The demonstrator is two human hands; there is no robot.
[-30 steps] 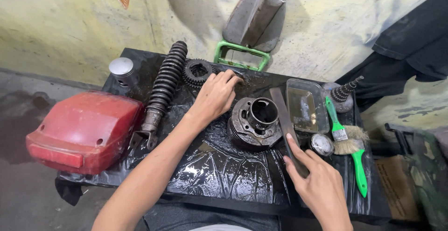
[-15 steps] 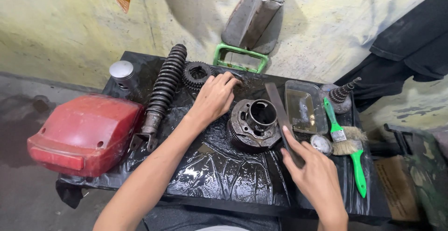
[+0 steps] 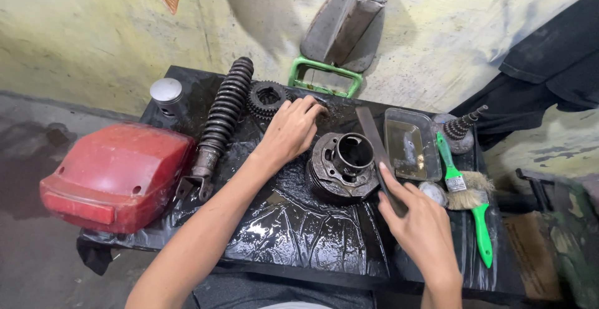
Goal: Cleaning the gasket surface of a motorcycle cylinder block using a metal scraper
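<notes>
Resting loose-fingered on the black sheet [image 3: 293, 234] beside the engine cylinder [image 3: 343, 166], the left hand [image 3: 290, 131] grips nothing; the right hand [image 3: 421, 221] grasps a flat file [image 3: 374, 143].

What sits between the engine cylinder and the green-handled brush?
In the head view, a flat metal file under the right hand and a clear tray lie between cylinder and brush.
</notes>
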